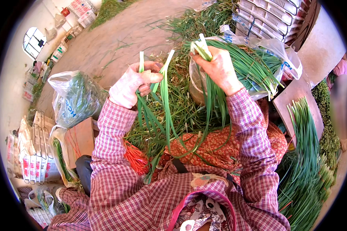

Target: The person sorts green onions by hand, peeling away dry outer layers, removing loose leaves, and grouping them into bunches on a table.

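My left hand (pixel 128 87), in a pale pink covering, pinches a few garlic chives (pixel 165 92); their white ends point up and the long green leaves hang down. To its right, my right hand (pixel 221 68) is closed around a thicker bunch of garlic chives (pixel 215 98), white ends also uppermost. Behind my right hand, an opened clear plastic bag (pixel 293 61) holds many more green chives (pixel 252 63). Loose leaves and trimmings (pixel 177 102) lie heaped below and between my hands. A patterned orange-red cloth (pixel 219 150) covers my lap.
A bundle of orange-red ties (pixel 135 158) lies by my left forearm. On the right, chive bunches (pixel 302 165) lie beside and over a board (pixel 316 111). White crates (pixel 270 19) are stacked behind the open bag. Another filled bag (pixel 75 98) and a box (pixel 79 142) stand left.
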Demonstrator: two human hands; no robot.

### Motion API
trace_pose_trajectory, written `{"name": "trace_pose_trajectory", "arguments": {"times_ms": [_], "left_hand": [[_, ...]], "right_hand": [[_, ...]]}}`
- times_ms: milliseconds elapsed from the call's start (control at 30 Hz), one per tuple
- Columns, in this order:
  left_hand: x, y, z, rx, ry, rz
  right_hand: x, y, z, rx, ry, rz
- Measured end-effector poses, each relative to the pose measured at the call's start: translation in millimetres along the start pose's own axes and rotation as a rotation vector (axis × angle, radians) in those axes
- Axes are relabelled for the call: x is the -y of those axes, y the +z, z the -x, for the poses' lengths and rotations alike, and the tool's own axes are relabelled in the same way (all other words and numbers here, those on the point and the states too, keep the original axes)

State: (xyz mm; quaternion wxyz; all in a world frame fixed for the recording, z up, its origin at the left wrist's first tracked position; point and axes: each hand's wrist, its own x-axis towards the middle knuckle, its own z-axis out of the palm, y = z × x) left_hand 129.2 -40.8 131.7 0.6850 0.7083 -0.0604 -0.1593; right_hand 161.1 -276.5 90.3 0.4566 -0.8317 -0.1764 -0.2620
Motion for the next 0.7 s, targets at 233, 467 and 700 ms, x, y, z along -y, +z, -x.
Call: {"name": "trace_pose_trajectory", "arguments": {"times_ms": [233, 467, 700], "left_hand": [[3.3, 8.3, -7.6, 0.010, 0.102, -0.047], [-0.3, 3.5, -11.0, 0.107, 0.072, -0.069], [-15.6, -3.4, -2.8, -0.012, 0.138, -0.428]], "right_hand": [[43.2, 6.9, 8.4, 0.248, 0.251, -0.681], [43.6, 1.0, 6.0, 0.385, 0.167, -0.595], [40.3, -5.2, 7.7, 0.518, 0.182, -0.486]]}}
